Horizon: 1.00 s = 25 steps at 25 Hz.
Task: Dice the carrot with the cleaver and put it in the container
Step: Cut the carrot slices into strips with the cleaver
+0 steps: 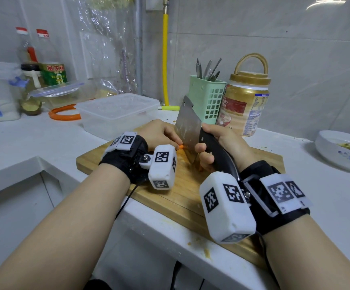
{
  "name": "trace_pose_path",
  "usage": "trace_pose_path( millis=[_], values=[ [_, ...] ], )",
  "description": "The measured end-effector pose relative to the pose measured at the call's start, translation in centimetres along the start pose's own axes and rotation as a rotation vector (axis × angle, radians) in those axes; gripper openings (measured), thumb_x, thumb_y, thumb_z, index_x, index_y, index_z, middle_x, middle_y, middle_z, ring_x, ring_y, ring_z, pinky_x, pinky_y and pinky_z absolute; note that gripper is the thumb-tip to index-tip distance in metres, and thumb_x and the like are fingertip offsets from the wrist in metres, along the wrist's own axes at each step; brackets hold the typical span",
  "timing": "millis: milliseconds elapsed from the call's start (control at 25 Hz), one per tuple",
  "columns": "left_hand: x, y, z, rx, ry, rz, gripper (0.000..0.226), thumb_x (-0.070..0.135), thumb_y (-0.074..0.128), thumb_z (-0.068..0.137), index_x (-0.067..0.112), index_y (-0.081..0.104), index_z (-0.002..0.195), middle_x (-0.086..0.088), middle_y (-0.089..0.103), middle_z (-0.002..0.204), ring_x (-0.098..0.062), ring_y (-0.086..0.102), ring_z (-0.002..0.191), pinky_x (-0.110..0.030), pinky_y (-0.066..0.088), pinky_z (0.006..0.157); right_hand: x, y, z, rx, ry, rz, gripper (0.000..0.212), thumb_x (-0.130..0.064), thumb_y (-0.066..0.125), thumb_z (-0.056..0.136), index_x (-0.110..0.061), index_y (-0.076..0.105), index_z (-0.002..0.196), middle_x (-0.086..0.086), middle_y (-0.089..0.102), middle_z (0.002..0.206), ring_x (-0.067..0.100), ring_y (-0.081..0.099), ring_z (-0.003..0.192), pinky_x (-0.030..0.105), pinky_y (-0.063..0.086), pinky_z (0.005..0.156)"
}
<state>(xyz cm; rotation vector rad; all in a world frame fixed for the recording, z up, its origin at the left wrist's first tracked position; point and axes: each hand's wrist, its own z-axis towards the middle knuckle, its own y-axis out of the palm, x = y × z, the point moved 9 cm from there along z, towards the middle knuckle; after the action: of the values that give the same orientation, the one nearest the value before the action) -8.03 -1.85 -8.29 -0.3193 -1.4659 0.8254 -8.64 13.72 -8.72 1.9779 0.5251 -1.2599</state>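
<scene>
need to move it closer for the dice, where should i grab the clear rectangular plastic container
Grip the clear rectangular plastic container by its near short end wall, coming from the wooden cutting board side. It sits lidless just beyond the board, with that wall unobstructed.

Cutting board (170, 197) at desk (326, 206) front edge. Container (117, 114) behind board's left corner. Utensil basket (207, 99) and jar (245, 105) behind board, at wall. Bowl (341, 151) far right.
</scene>
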Motion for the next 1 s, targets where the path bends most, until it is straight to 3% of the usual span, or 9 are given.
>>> trace_pose_path(
  millis=[200, 440, 720, 1000],
  values=[
    [0.03, 0.06, -0.03, 0.005, -0.009, 0.000, 0.015, 0.015, 0.080, 0.076, 0.029, 0.077, 0.074, 0.001, 0.075, 0.085, -0.019, 0.070, 0.091, -0.046, 0.054, 0.093, 0.05, 0.05, -0.08, -0.007, 0.006, -0.016, 0.023, -0.030, 0.048, 0.098, -0.012, 0.039, 0.109, 0.008, 0.042, 0.057, 0.016, 0.037, 0.028, 0.014, 0.033, 0.032],
    [-0.20, 0.26, 0.25, -0.015, -0.003, 0.023, 0.016, 0.035, 0.076, 0.058, 0.039, 0.077, 0.073, 0.008, 0.075, 0.081, -0.019, 0.070, 0.091, -0.048, 0.053, 0.093, 0.15, 0.10, -0.19, -0.009, 0.025, 0.003, 0.021, -0.031, 0.047, 0.098, -0.012, 0.041, 0.104, 0.006, 0.043, 0.053, 0.015, 0.036, 0.027, 0.012, 0.032, 0.033],
    [-0.35, 0.13, 0.34, -0.013, 0.002, 0.027, 0.014, 0.023, 0.080, 0.071, 0.036, 0.077, 0.074, 0.008, 0.075, 0.081, -0.018, 0.069, 0.092, -0.048, 0.053, 0.093, 0.06, 0.07, -0.34, 0.000, 0.019, -0.011, 0.022, -0.031, 0.047, 0.098, -0.012, 0.041, 0.108, 0.007, 0.043, 0.056, 0.015, 0.037, 0.028, 0.013, 0.033, 0.033],
    [-0.39, 0.17, 0.24, -0.011, -0.011, 0.011, 0.013, 0.028, 0.079, 0.067, 0.038, 0.077, 0.073, 0.008, 0.075, 0.081, -0.019, 0.069, 0.092, -0.049, 0.053, 0.093, -0.46, 0.18, -0.18, 0.066, 0.004, -0.108, 0.023, -0.027, 0.048, 0.099, -0.009, 0.044, 0.112, 0.008, 0.043, 0.059, 0.015, 0.039, 0.027, 0.014, 0.034, 0.032]
  ],
)
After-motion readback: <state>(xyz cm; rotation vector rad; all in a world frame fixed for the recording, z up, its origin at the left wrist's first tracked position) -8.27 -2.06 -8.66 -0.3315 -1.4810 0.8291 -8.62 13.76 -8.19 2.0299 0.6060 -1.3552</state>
